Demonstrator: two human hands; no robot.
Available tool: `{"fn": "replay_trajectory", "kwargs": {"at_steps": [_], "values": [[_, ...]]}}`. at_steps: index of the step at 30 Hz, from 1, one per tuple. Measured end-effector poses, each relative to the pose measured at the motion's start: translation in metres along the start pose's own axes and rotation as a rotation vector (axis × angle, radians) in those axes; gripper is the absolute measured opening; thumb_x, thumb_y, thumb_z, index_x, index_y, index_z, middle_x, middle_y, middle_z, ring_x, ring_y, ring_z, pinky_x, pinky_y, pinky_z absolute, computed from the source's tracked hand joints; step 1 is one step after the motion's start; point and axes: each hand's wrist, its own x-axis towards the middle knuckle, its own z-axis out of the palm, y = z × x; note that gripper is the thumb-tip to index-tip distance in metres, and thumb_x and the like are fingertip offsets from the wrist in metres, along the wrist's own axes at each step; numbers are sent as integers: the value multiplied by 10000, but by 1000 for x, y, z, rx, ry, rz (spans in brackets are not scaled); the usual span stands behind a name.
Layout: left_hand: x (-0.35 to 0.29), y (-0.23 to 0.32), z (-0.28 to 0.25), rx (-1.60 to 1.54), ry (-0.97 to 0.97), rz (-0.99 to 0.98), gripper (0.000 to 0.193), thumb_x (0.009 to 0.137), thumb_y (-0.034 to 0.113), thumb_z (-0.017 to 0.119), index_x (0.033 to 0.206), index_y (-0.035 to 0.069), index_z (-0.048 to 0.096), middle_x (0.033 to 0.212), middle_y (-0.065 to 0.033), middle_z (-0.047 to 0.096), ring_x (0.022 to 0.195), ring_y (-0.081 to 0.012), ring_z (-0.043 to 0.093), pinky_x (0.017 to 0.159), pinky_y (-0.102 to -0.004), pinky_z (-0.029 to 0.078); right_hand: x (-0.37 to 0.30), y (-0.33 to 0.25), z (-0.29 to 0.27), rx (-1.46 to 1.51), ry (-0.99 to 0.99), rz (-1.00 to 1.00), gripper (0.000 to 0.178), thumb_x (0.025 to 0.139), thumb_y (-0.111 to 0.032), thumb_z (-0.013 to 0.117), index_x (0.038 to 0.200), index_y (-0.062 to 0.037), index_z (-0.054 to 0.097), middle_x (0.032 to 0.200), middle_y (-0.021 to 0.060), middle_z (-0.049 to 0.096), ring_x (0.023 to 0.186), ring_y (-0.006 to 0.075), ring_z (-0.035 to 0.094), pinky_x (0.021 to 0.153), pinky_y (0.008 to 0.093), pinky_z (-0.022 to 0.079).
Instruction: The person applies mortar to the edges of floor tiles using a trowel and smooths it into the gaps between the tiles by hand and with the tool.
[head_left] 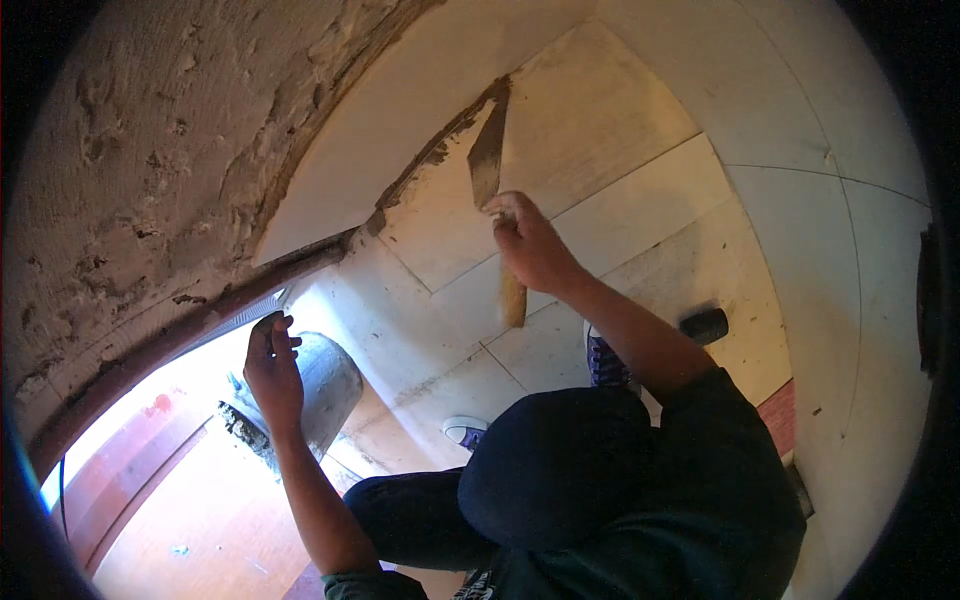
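Observation:
My right hand (535, 245) is closed round a trowel (487, 160) with a tapered grey blade and a pale wooden handle. The blade points away from me, its tip at the far end of a dark mortar-smeared joint (440, 145) between pale tiles. My left hand (272, 375) is raised at the left, fingers bent in toward the thumb. Its fingertips look dark, and whatever they may pinch cannot be made out. Behind that hand is a grey bucket (335, 385), tilted, with mortar crusted on its rim; the hand and wrist hide part of it.
A rough plastered wall (180, 120) fills the upper left, edged by a brown strip (200, 325). Pale tiles (620, 110) lie ahead and to the right. A dark rounded object (705, 325) sits beside my shoe (605, 360). Bright light falls on the reddish floor (170, 500) at lower left.

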Motion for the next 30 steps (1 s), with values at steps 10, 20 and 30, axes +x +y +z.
{"fn": "replay_trajectory", "kwargs": {"at_steps": [10, 20, 30], "values": [[0, 8, 2, -8, 2, -20, 359, 1068, 314, 540, 1192, 4, 671, 1032, -116, 741, 806, -174, 706, 669, -305, 543, 22, 17, 17, -44, 12, -49, 291, 931, -114, 555, 1181, 26, 507, 1121, 296, 567, 1048, 455, 585, 943, 499, 469], [-3, 3, -2, -32, 9, -65, 344, 1063, 295, 545, 1201, 7, 672, 1046, -114, 741, 815, -175, 706, 679, -298, 540, -2, -3, 99, -6, -90, -14, 311, 969, -94, 544, 1237, 9, 425, 1155, 272, 496, 1058, 417, 551, 926, 478, 463], [-8, 8, -5, -27, 6, -28, 358, 1064, 314, 540, 1201, 11, 671, 1068, -117, 742, 825, -184, 704, 694, -308, 541, -26, 4, 144, 21, -196, -36, 320, 973, -87, 569, 1232, 32, 423, 1145, 263, 495, 979, 355, 589, 887, 434, 490]]}}
